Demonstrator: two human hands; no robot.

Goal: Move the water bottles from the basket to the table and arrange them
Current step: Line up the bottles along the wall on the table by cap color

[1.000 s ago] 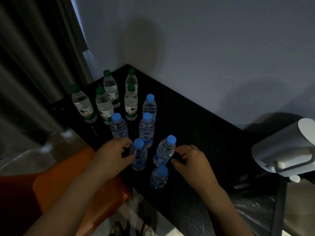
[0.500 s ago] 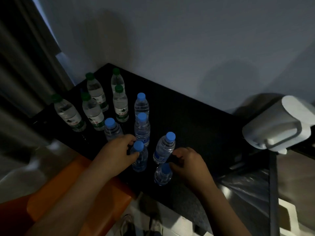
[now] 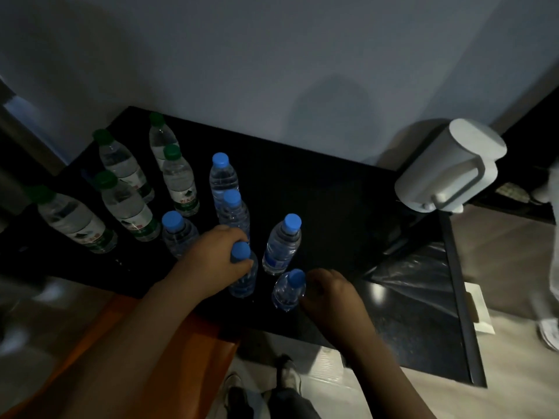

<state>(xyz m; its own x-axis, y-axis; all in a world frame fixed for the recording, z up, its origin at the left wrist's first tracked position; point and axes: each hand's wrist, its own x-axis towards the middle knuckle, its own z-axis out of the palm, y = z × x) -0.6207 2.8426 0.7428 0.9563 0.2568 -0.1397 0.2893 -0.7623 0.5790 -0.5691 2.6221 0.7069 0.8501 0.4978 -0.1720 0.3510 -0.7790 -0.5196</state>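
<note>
Several green-capped bottles (image 3: 127,207) and several blue-capped bottles (image 3: 223,179) stand upright on the black table (image 3: 326,207). My left hand (image 3: 211,261) is shut around the neck of a blue-capped bottle (image 3: 243,276) near the front edge. My right hand (image 3: 329,294) curls beside the nearest blue-capped bottle (image 3: 289,288), fingers against its right side. Another blue-capped bottle (image 3: 282,244) stands free just behind, between my hands. No basket is in view.
A white cylindrical device (image 3: 450,170) sits at the table's right end. A black bin bag (image 3: 417,267) hangs in a dark frame to the right. An orange seat (image 3: 90,358) lies under my left arm. Another person's white-trousered leg and shoe (image 3: 549,331) are at the far right.
The view has swung to the right. My left hand has closed over the top of its bottle. My right hand has dropped from the middle bottle to the nearest one.
</note>
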